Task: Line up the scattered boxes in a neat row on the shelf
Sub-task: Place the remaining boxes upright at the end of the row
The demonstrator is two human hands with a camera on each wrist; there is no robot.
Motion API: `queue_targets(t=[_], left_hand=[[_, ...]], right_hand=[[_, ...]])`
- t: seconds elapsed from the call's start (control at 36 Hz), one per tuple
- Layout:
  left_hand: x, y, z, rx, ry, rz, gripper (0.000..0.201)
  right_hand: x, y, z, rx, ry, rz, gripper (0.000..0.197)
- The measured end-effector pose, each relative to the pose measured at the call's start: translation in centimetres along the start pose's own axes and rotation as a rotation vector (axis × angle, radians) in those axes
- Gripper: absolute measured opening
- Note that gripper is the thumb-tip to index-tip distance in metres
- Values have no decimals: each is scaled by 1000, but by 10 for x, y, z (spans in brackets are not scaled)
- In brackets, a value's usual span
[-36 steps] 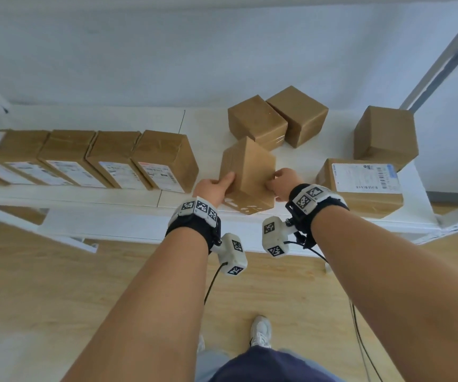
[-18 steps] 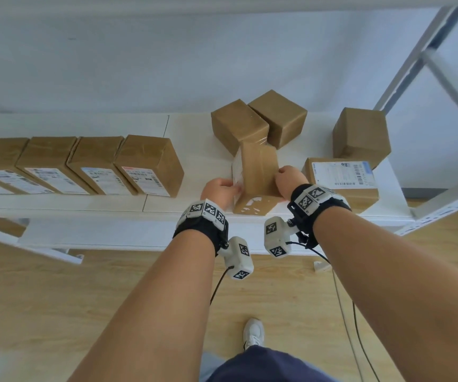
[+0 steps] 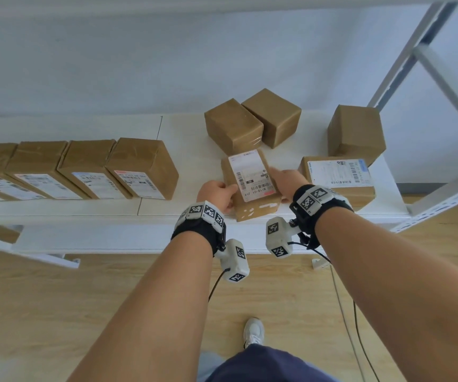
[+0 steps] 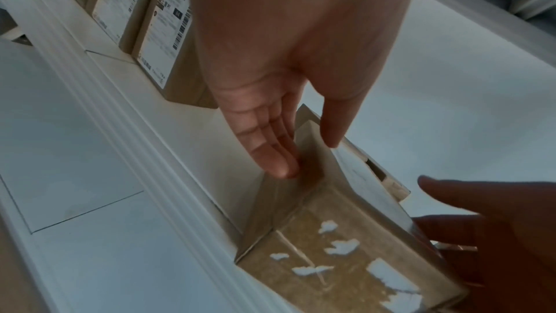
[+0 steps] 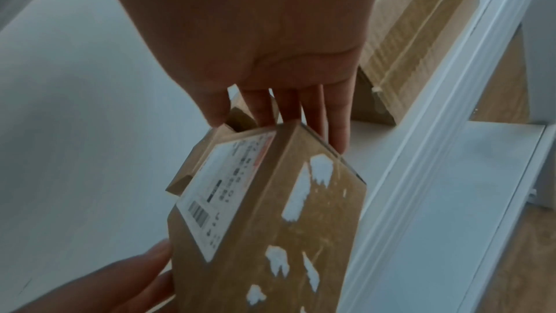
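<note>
Head view: both hands bracket one labelled box (image 3: 251,186) at the front edge of the white shelf (image 3: 150,208), label face up. The left hand (image 3: 216,193) lies against its left side, the right hand (image 3: 285,179) against its right side; whether the fingers curl around the box cannot be told here. To the left stands the finished row (image 3: 84,169) with a clear gap between its last box and this one. Two loose boxes (image 3: 252,122) sit behind, another lies flat (image 3: 338,177) just beside the right hand, and one more (image 3: 356,133) stands further back.

Left wrist view: the left grip is open, straight fingers (image 4: 270,149) flat on the box's side and the thumb (image 4: 337,123) over its top edge. The box's near end appears to overhang the shelf lip (image 4: 180,199).

Right wrist view: the right grip is likewise open, straight fingers (image 5: 313,108) laid along the far side, nothing clasped.

Risk, as I judge it: with flat palms only, uneven pressure during the slide left could twist the box or tip its front end off the lip.
</note>
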State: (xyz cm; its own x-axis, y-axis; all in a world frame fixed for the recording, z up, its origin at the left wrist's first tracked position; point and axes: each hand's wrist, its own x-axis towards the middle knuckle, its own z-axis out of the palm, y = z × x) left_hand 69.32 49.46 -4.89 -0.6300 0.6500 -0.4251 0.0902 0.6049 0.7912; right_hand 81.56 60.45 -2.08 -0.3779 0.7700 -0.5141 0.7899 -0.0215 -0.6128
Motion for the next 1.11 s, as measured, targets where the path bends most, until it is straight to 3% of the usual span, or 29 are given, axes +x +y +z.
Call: queue_targets(t=[0.08, 0.14, 0.22, 0.36, 0.53, 0.64, 0.81, 1.11], left_hand=[[7, -4, -5, -4, 39, -47, 25], [8, -3, -8, 12, 82, -73, 15], [14, -3, -17, 128, 173, -108, 50], [25, -3, -33, 237, 232, -46, 55], [29, 0, -41, 308, 190, 77, 59], [28, -2, -38, 331, 98, 103, 46], [25, -1, -33, 388, 159, 79, 34], [22, -1, -30, 502, 67, -20, 40]], right_hand=[[0, -7, 10, -104, -62, -43, 36], [4, -8, 15, -94, -69, -60, 31], [5, -14, 16, -109, -119, -98, 32], [5, -28, 12, -205, -224, -166, 41], [16, -38, 17, -198, -251, -201, 39], [26, -37, 23, -184, -132, -230, 28], [29, -32, 17, -139, -7, -103, 46], [27, -17, 11, -64, -71, 86, 37]])
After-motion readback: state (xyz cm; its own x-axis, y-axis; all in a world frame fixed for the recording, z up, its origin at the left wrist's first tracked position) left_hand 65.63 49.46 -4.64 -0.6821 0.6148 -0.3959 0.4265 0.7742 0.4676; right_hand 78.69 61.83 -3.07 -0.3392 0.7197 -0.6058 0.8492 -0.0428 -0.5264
